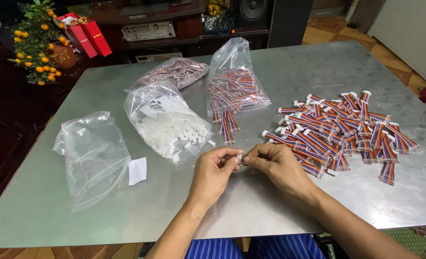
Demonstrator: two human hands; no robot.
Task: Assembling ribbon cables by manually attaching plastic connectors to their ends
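Both hands, left hand [213,172] and right hand [275,165], have fingers pinching one small white connector [240,158].

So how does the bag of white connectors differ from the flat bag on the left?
The connector bag bulges with small white plastic pieces, some spilling from its open mouth onto the table; the flat bag looks empty and lies collapsed. The connector bag carries a white label inside; the flat bag has a loose white paper slip beside it. The connector bag lies nearer the left hand. Both are clear plastic.
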